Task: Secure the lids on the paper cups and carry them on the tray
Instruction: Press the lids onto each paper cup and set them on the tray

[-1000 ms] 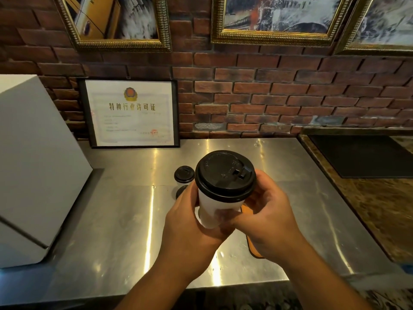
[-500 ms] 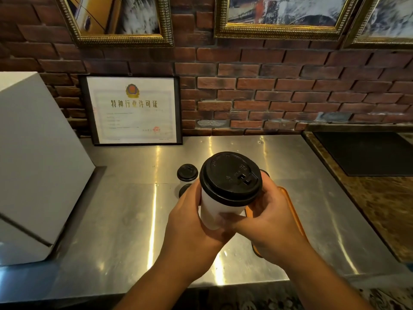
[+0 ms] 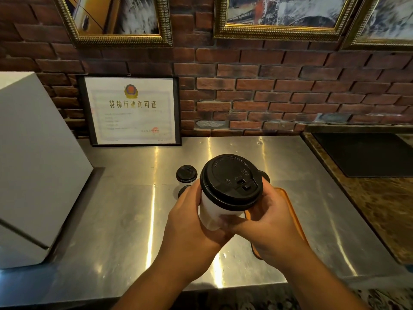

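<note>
A white paper cup (image 3: 211,211) with a black lid (image 3: 231,182) on it is held up over the steel counter. My left hand (image 3: 190,222) grips its side from the left and my right hand (image 3: 266,222) wraps it from the right. Behind it stands another lidded cup (image 3: 186,173), with a further black lid (image 3: 183,190) half hidden by my left hand. An orange tray (image 3: 292,211) lies on the counter under my right hand, mostly covered. A dark lid edge (image 3: 264,175) shows just past my right fingers.
The steel counter (image 3: 125,215) runs to a brick wall. A large white box (image 3: 33,166) stands at the left, a framed certificate (image 3: 131,110) leans on the wall, and a brown stone top with a black mat (image 3: 366,153) is at the right.
Both hands and the held cup have shifted slightly right and away from me. More of the orange tray shows beside my right hand.
</note>
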